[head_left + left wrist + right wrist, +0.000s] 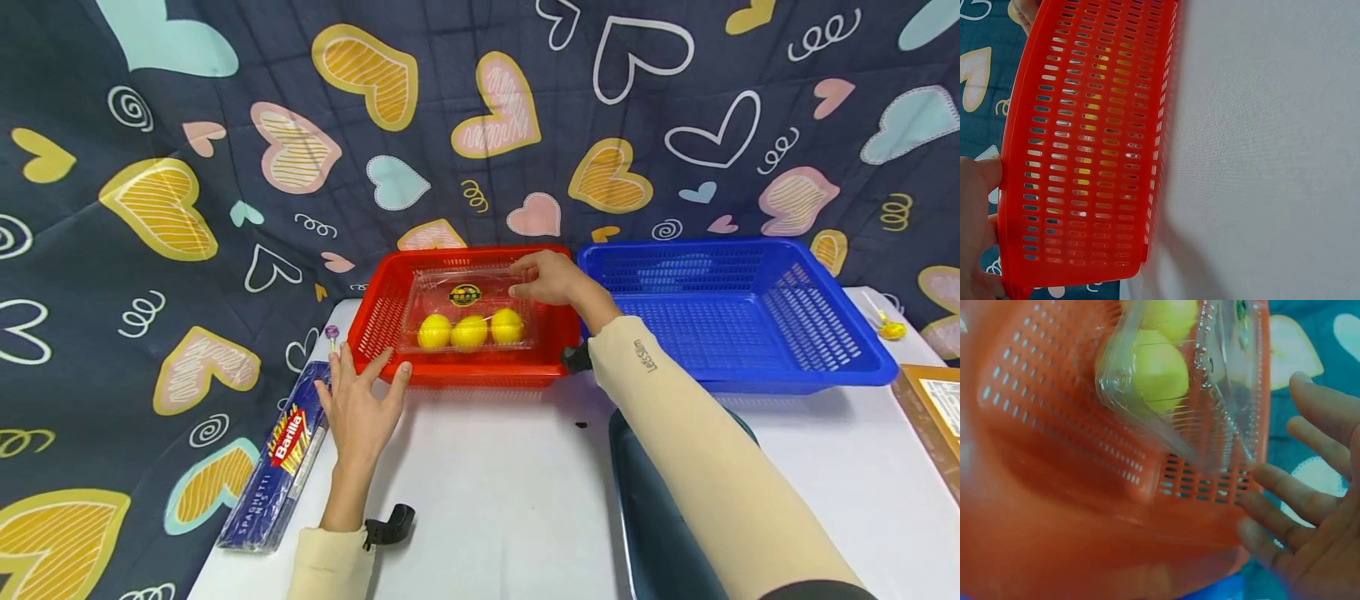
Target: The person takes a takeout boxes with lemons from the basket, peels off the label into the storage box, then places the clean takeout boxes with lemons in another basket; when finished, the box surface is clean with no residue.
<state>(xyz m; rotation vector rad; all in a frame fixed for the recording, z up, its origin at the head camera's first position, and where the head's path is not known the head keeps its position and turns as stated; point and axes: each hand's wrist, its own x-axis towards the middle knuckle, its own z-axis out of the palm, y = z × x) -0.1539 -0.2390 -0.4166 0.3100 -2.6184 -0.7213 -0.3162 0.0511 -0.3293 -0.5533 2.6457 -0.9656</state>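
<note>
Right hand (551,279) over the right end of the red basket (461,369), palm off the load; fingers apart, gripping nothing in the right wrist view. Fingertips just beside the corner of the clear lidded box (468,307); contact there can't be told. Box sits inside the red basket, apparently tilted toward the near side, three yellow fruits (469,332) lined up along its near edge.

Left hand (362,408) at the basket's near left corner, fingers spread; left wrist view shows fingertips against the rim, not clamped round it. Forearm rises from below, back of hand upward. Right forearm reaches in diagonally from lower right, over the dark tray (654,508).

Step, as judged: handling the box in the red basket. Setting down or picking up, can't tell. If setting down, next move calls for lowering the raised side until the box lies flat, left hand steadying the rim; if picking up, for closing the right fingers on the box's edge.
</note>
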